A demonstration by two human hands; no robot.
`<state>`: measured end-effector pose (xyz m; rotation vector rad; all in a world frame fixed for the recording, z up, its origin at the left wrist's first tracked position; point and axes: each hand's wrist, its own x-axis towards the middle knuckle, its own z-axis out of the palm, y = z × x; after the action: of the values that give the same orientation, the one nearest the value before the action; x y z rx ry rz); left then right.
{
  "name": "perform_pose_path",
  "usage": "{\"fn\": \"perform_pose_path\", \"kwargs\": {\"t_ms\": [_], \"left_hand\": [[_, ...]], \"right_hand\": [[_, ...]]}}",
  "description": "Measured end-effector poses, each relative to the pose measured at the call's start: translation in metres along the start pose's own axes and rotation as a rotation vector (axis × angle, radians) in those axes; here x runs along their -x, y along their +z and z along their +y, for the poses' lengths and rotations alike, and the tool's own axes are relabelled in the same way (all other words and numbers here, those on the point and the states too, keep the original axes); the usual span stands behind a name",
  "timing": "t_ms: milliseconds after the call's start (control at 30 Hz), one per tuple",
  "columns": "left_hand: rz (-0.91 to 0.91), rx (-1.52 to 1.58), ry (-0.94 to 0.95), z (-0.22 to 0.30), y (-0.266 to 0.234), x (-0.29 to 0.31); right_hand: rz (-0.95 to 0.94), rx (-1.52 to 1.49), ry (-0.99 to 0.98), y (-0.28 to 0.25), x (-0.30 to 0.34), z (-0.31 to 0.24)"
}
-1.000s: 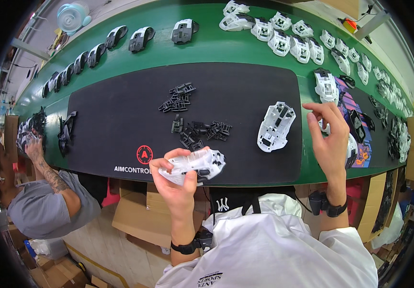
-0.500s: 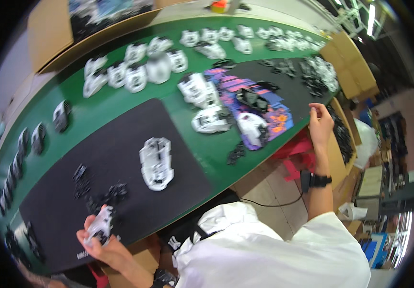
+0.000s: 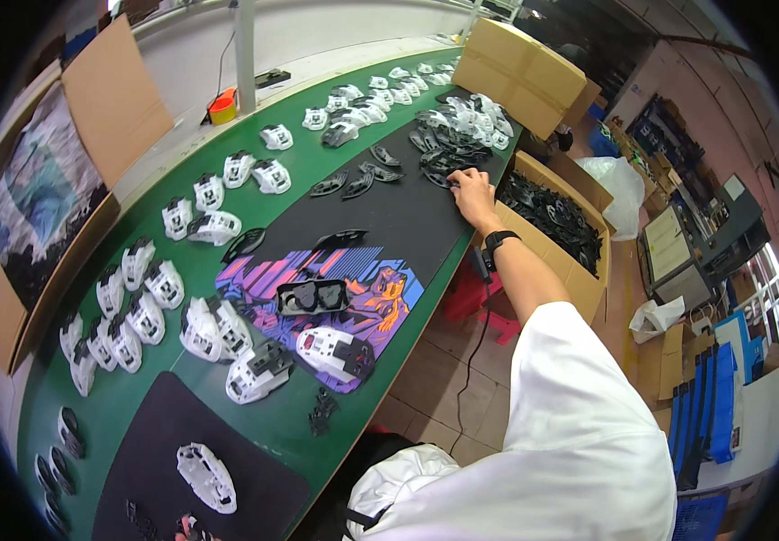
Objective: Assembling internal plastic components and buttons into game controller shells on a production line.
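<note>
My right hand [image 3: 475, 198] reaches far out over the black mat, its fingers bent and closed at the near edge of a heap of black plastic mouse shells [image 3: 432, 142]. Its fingertips pinch a black shell at that edge, though the fingers partly cover it. At the lower edge of the picture only a little of my left hand [image 3: 182, 534] shows, closed around a small white-and-black mouse shell that is mostly cut off. Close to it, a white mouse shell [image 3: 207, 478] lies open side up on the near black mat [image 3: 168, 424].
White mouse shells [image 3: 144, 317] stand in groups along the green table [image 3: 254, 415]. A black-framed part [image 3: 313, 298] and a white shell [image 3: 333, 353] lie on a patterned mat. Right of my hand is a carton [image 3: 534, 236] of black parts; another carton [image 3: 520, 72] stands behind.
The view has swung toward the right end of the table. My right hand has gone from beside the table edge to the black shell heap. My left hand has dropped mostly out of view.
</note>
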<state>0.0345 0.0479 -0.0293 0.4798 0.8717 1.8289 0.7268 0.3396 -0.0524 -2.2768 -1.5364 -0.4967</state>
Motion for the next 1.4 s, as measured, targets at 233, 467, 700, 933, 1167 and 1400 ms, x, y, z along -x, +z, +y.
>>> {"fn": "perform_pose_path", "kwargs": {"t_ms": [233,467,700,933,1167,1400], "left_hand": [[-0.296,0.383,-0.232,-0.009,0.006,-0.009],[-0.442,0.357,-0.423,-0.009,0.046,0.003],[-0.24,-0.076,-0.267,-0.016,0.042,-0.002],[-0.134,-0.166,-0.178,0.003,0.032,0.005],[-0.006,-0.215,-0.178,0.031,0.024,0.011],[0.008,-0.11,-0.091,0.022,0.018,0.003]], "right_hand": [[0.347,-0.195,-0.12,-0.015,0.007,0.011],[0.076,-1.463,0.262,-0.096,0.094,-0.106],[-0.777,-1.959,0.179,-0.198,0.207,-0.267],[-1.365,-1.599,-0.22,-0.248,0.254,-0.374],[-1.483,-1.5,-0.372,-0.245,0.267,-0.443],[-1.505,-1.721,-0.175,-0.235,0.275,-0.449]]}}
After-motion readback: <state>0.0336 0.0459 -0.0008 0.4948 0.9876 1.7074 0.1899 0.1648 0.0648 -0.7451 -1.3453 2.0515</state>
